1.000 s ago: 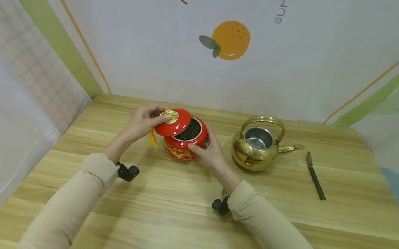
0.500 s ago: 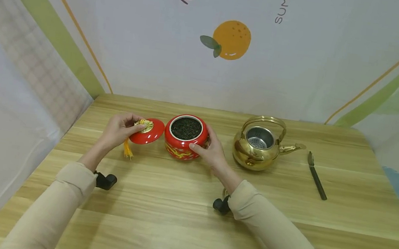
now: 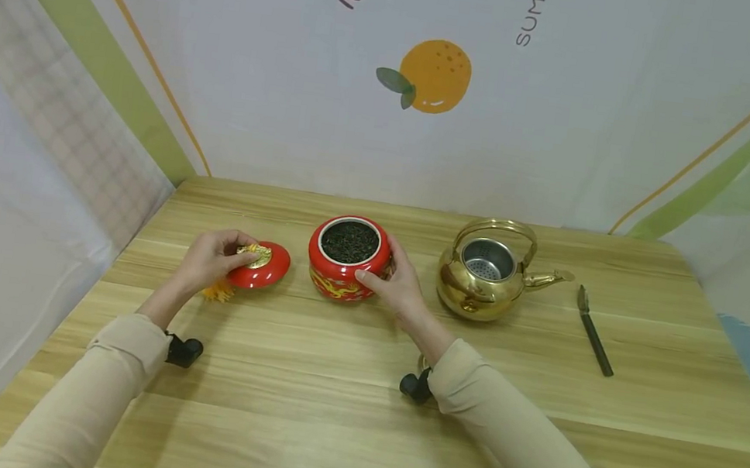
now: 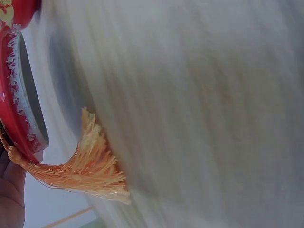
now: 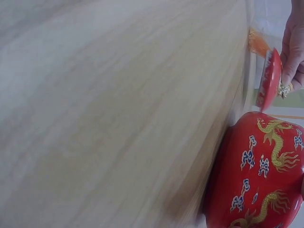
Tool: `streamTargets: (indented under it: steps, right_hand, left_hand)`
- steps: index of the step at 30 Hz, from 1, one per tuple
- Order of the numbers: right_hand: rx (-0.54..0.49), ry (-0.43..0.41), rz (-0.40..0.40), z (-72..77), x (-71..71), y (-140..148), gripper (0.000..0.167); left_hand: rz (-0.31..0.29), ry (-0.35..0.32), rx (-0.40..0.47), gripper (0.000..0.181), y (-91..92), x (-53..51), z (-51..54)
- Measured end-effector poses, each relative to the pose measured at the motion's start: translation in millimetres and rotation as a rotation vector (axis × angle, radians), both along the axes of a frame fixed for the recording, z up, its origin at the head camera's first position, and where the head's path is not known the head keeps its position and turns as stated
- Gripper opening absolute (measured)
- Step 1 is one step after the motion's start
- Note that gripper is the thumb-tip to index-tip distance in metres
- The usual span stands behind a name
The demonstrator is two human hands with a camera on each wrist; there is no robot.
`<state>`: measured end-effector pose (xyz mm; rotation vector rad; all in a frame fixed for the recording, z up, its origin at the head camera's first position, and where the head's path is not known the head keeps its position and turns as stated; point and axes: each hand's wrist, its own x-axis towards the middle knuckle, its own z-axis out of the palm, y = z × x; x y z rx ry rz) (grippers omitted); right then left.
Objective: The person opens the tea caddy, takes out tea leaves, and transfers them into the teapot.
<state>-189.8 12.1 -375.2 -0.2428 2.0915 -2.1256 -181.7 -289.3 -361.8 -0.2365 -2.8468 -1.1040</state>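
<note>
My left hand (image 3: pixel 206 260) pinches the gold knob of a round red lid (image 3: pixel 271 270) on the left side of the table. In the left wrist view the lid's pale underside hangs just above the surface, and an orange tassel (image 4: pixel 80 173) dangles from the knob. A red jar (image 3: pixel 327 281) with gold dragons stands upright and uncovered, filled with dark dried leaves (image 3: pixel 350 242) that look like tea. My right hand (image 3: pixel 400 285) grips its right side, thumb at the front; the fingers behind are partly hidden. The right wrist view shows the jar's wall (image 5: pixel 261 166) close up.
Right of the jar stands a brass kettle (image 3: pixel 479 298) with a raised handle, a strainer (image 3: pixel 488 262) in its mouth and its spout pointing right. Beyond the spout lies a slim dark-handled tool (image 3: pixel 594 339). A printed cloth (image 3: pixel 275 128) hangs behind the wooden table (image 3: pixel 295 427).
My left hand has taken the lid off the jar's mouth, carried it left and lowered it close to the table. The right hand and the jar have stayed in place.
</note>
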Motion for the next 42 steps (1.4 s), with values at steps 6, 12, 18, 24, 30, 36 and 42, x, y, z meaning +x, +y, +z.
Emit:
streamTargets:
  steps: [6, 12, 18, 24, 30, 36, 42]
  right_hand:
    - [0.001, -0.021, -0.009, -0.5, -0.8, 0.4, 0.084]
    - [0.0, -0.003, -0.003, -1.5, -0.6, 0.3, 0.083]
    - [0.003, 0.001, 0.001, -1.3, 0.8, -0.1, 0.082]
    - [0.002, 0.017, 0.003, -0.3, 1.0, -0.3, 0.082]
    - [-0.005, 0.02, 0.008, 0.2, 0.7, -0.4, 0.081]
    - [-0.013, 0.006, 0.005, 0.0, -0.1, -0.4, 0.082]
    - [0.0, -0.018, 0.006, 4.2, 1.3, -0.8, 0.083]
  left_hand:
    - [-0.008, 0.001, -0.024, 0.02, -3.4, -0.3, -5.4]
    - [-0.032, 0.002, 0.005, 0.019, -0.4, 1.2, -8.8]
    - [-0.034, 0.011, -0.008, 0.018, 1.1, 1.6, -12.9]
    - [-0.038, 0.034, -0.028, 0.018, 1.1, 3.4, -14.3]
    - [-0.036, 0.036, -0.037, 0.018, 0.2, 4.1, -15.0]
    - [-0.013, 0.051, -0.065, 0.017, 0.9, 3.1, -18.8]
    - [-0.019, 0.04, -0.086, 0.026, 4.0, 3.5, -15.8]
